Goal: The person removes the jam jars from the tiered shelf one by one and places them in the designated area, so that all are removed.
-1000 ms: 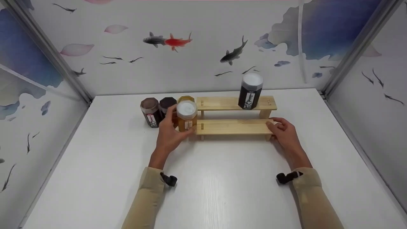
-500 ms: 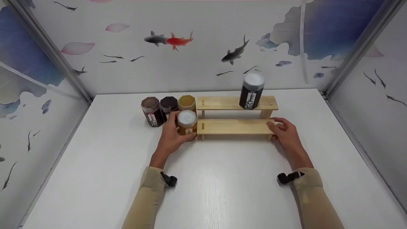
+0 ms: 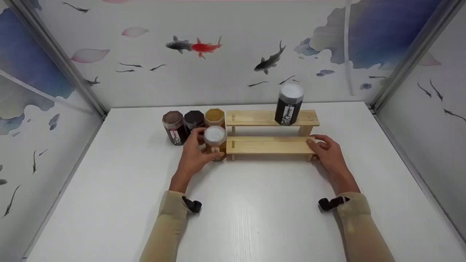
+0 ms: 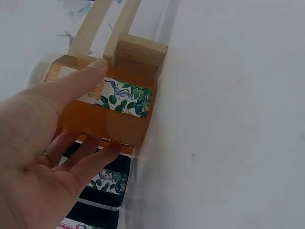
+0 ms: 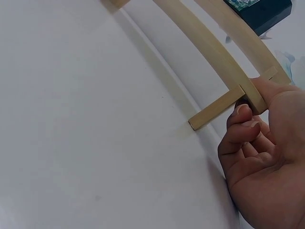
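My left hand (image 3: pixel 194 151) spans an amber eight-sided jar (image 3: pixel 215 140) with a white lid, which stands upright on the table against the left end of a wooden two-tier rack (image 3: pixel 265 145). In the left wrist view, the thumb lies across the jar's printed label (image 4: pixel 126 98) and the fingers are at the opposite side. My right hand (image 3: pixel 327 151) pinches the right end of the rack's lower board, thumb on top and fingers curled beneath, as the right wrist view shows around the board end (image 5: pixel 257 101). A dark jar (image 3: pixel 289 105) with a white lid stands on the upper board.
Behind and left of my left hand stand a brown-topped dark jar (image 3: pixel 174 127), a black-topped jar (image 3: pixel 194 118) and a yellow-topped jar (image 3: pixel 214 116). The white table (image 3: pixel 236 211) is enclosed by printed panels (image 3: pixel 138 83) at the back and sides.
My left hand has lowered the amber jar from a raised position onto the table at the rack's left end, uncovering the yellow-topped jar behind. The right hand has stayed on the rack.
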`<action>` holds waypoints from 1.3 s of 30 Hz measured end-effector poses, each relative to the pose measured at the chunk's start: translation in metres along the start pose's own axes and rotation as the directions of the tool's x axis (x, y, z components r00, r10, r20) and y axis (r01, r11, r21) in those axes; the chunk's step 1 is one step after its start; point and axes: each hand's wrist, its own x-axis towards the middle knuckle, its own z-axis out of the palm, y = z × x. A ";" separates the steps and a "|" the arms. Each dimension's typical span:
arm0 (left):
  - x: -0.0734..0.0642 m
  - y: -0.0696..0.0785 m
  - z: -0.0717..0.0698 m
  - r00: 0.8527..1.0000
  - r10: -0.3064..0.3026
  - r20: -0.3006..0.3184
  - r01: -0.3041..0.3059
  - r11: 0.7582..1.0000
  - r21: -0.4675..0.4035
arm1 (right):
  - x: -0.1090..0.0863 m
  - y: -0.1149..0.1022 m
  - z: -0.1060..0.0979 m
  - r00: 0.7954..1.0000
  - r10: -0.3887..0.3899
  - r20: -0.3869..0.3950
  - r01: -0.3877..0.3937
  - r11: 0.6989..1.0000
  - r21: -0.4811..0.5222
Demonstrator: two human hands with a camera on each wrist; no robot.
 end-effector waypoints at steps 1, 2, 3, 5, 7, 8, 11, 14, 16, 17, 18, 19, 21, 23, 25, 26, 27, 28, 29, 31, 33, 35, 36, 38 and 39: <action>0.001 0.001 0.001 1.000 -0.004 0.002 0.004 1.000 -0.008 | 0.000 0.000 -0.001 1.000 -0.009 -0.003 0.009 1.000 -0.007; 0.001 0.001 0.001 1.000 -0.007 0.003 0.007 1.000 -0.016 | 0.000 0.000 -0.001 1.000 -0.016 -0.006 0.016 1.000 -0.013; 0.002 0.002 0.002 1.000 -0.011 0.005 0.011 1.000 -0.015 | -0.001 0.000 -0.002 1.000 -0.021 -0.008 0.021 1.000 -0.016; 0.003 0.003 0.003 1.000 -0.015 0.010 0.015 1.000 -0.012 | -0.001 -0.001 -0.003 1.000 -0.024 -0.004 0.024 0.999 -0.022; 0.004 0.004 0.004 1.000 -0.014 0.014 0.014 1.000 -0.007 | -0.001 -0.001 -0.003 1.000 -0.018 -0.003 0.018 1.000 -0.018; 0.004 0.004 0.004 1.000 -0.011 0.015 0.011 1.000 -0.001 | -0.001 -0.002 -0.003 1.000 -0.013 -0.005 0.013 1.000 -0.014; 0.005 0.005 0.004 1.000 0.000 0.020 -0.001 1.000 0.011 | -0.002 -0.005 -0.004 1.000 0.014 -0.005 -0.014 1.000 -0.002; 0.007 0.009 0.002 1.000 0.012 0.024 -0.012 1.000 0.025 | -0.001 -0.005 -0.002 1.000 0.024 -0.014 -0.024 1.000 -0.002; 0.007 0.014 -0.001 0.999 0.030 0.011 -0.030 0.999 0.025 | -0.001 -0.004 0.000 0.999 0.031 -0.018 -0.031 1.000 -0.002; 0.008 0.018 -0.003 0.999 0.041 -0.002 -0.041 0.999 0.029 | 0.001 -0.001 0.001 0.999 0.031 -0.022 -0.031 1.000 -0.001; 0.008 0.022 -0.004 0.998 0.056 -0.021 -0.055 0.998 0.037 | 0.001 -0.001 0.002 0.999 0.036 -0.022 -0.036 0.999 -0.003; 0.008 0.027 -0.004 0.996 0.073 -0.046 -0.071 0.996 0.047 | 0.001 0.000 0.003 0.999 0.044 -0.020 -0.044 0.999 -0.002; 0.007 0.037 -0.003 0.988 0.121 -0.101 -0.114 0.991 0.068 | 0.001 0.000 0.004 0.998 0.061 -0.015 -0.060 0.998 0.005; 0.007 0.047 0.000 0.973 0.176 -0.150 -0.164 0.982 0.088 | 0.002 0.000 0.004 0.998 0.068 -0.012 -0.068 0.998 0.018; 0.008 0.056 0.007 0.954 0.236 -0.183 -0.221 0.970 0.099 | 0.002 0.000 0.005 0.998 0.065 -0.014 -0.064 0.997 0.038; 0.008 0.059 0.011 0.944 0.268 -0.193 -0.253 0.962 0.100 | 0.002 0.000 0.006 0.998 0.058 -0.016 -0.057 0.997 0.052; 0.009 0.061 0.016 0.934 0.298 -0.198 -0.284 0.954 0.097 | 0.002 0.000 0.006 0.999 0.046 -0.019 -0.044 0.997 0.063; 0.010 0.064 0.021 0.924 0.326 -0.201 -0.312 0.945 0.097 | 0.002 0.001 0.007 0.999 0.036 -0.019 -0.035 0.997 0.069; 0.011 0.066 0.027 0.915 0.350 -0.203 -0.337 0.937 0.097 | 0.002 0.001 0.008 0.999 0.027 -0.018 -0.025 0.997 0.074; 0.013 0.070 0.038 0.898 0.390 -0.204 -0.380 0.921 0.090 | 0.001 0.002 0.009 1.000 0.016 -0.017 -0.015 0.997 0.079; 0.017 0.075 0.049 0.885 0.418 -0.206 -0.413 0.908 0.070 | 0.000 0.003 0.009 1.000 0.011 -0.015 -0.009 0.997 0.073; 0.022 0.081 0.059 0.878 0.437 -0.195 -0.435 0.899 0.053 | -0.001 0.002 0.009 1.000 0.006 -0.016 -0.005 0.998 0.063; 0.025 0.085 0.064 0.877 0.444 -0.184 -0.444 0.895 0.042 | -0.002 0.002 0.008 1.000 0.001 -0.021 0.001 0.998 0.058; 0.032 0.092 0.074 0.880 0.451 -0.152 -0.452 0.892 0.028 | -0.003 0.001 0.007 0.999 -0.017 -0.033 0.018 0.998 0.054; 0.035 0.096 0.079 0.884 0.449 -0.133 -0.451 0.893 0.019 | -0.004 0.001 0.007 0.999 -0.025 -0.036 0.027 0.998 0.056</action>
